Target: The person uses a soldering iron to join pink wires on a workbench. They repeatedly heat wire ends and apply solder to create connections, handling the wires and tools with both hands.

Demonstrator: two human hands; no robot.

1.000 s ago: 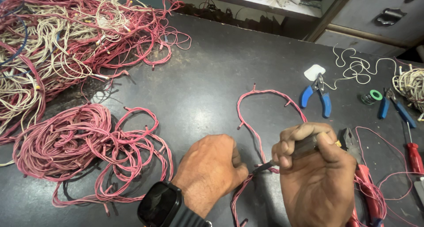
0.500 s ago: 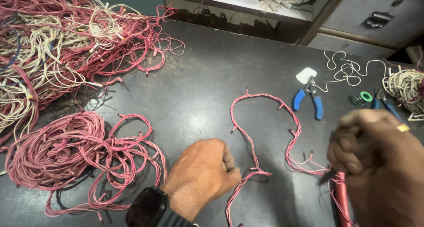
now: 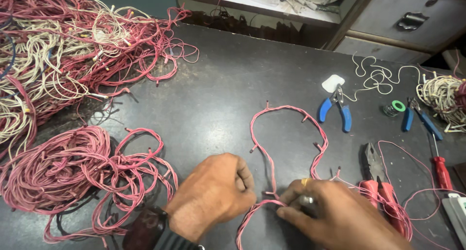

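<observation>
A pink twisted wire [image 3: 286, 111] lies in a looped path on the dark table [image 3: 233, 85]. My left hand [image 3: 213, 196], with a dark watch on the wrist, is curled into a fist over the near part of this wire. Just to its right, my right hand [image 3: 335, 216], wearing a ring, pinches the same wire between its fingertips. The two hands almost touch. The wire runs on past them toward the table's near edge.
A coiled pile of pink wire [image 3: 63, 167] lies at the left, and a tangled heap of pink and cream wires [image 3: 63, 51] behind it. At the right are blue-handled pliers [image 3: 335, 109], red-handled pliers [image 3: 376, 177], a red screwdriver [image 3: 441, 170], a green spool [image 3: 395, 106] and a cream wire bundle [image 3: 441, 99].
One second ago my right hand held a dark-handled tool against the wire. It then lifted away to the right and now is back on the wire with bare fingertips. My left hand stayed put.
</observation>
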